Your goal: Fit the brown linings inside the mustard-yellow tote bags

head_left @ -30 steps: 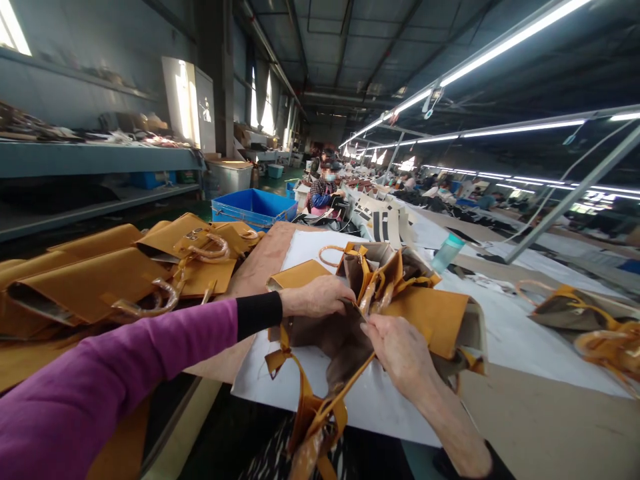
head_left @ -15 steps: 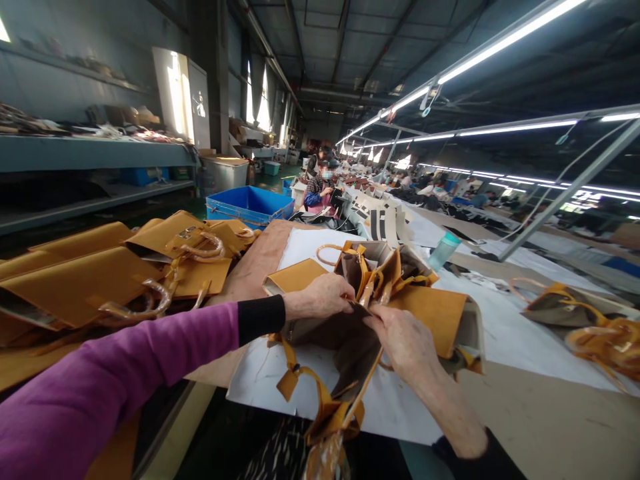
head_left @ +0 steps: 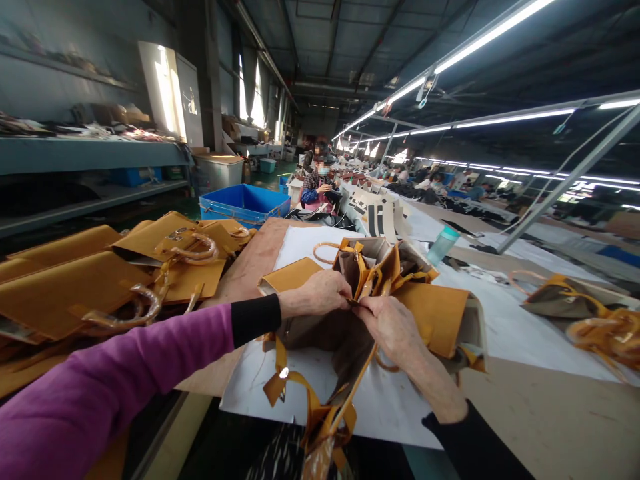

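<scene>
A mustard-yellow handbag [head_left: 430, 313] with grey-brown lining lies on a white sheet [head_left: 505, 333] on the bench in front of me. My left hand [head_left: 317, 293], in a purple sleeve with a black cuff, is closed on the bag's opening edge. My right hand [head_left: 387, 320] pinches the same edge just beside it, and the two hands almost touch. The bag's straps and buckle [head_left: 300, 393] hang over the bench's near edge.
Several flat yellow bags [head_left: 100, 280] with wrapped handles are stacked at the left. More bags [head_left: 590, 320] lie at the right. A blue crate [head_left: 245, 203] stands behind, a teal-capped bottle [head_left: 443, 243] beside the sheet. Other people sit along the bench further back.
My right hand has moved up toward my left hand along the bag's opening. The hanging straps have swung a little left and lower.
</scene>
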`<action>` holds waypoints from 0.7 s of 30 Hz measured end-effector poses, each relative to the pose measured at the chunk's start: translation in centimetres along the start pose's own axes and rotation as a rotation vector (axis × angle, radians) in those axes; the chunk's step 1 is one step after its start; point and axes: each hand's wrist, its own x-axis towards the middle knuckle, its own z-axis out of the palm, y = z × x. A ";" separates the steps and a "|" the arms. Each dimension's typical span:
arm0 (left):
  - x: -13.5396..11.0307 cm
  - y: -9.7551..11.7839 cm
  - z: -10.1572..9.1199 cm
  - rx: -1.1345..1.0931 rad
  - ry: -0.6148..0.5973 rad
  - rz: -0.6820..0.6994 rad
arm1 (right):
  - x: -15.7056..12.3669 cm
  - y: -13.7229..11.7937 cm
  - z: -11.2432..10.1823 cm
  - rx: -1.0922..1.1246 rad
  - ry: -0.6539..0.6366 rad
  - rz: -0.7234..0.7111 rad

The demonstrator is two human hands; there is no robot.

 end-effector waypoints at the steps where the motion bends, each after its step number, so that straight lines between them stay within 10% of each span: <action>1: 0.1 -0.1 0.0 0.019 -0.003 -0.005 | 0.2 -0.2 0.0 -0.039 -0.005 0.014; 8: -0.7 0.0 -1.1 0.109 -0.027 -0.005 | 1.6 0.2 0.3 0.334 -0.067 -0.200; 14: -7.4 0.5 -2.0 0.225 0.099 -0.164 | 1.5 1.2 0.5 0.599 -0.134 -0.230; 21: -10.2 -2.6 -2.3 -0.418 0.047 -0.305 | 0.6 1.2 0.3 0.592 -0.122 -0.186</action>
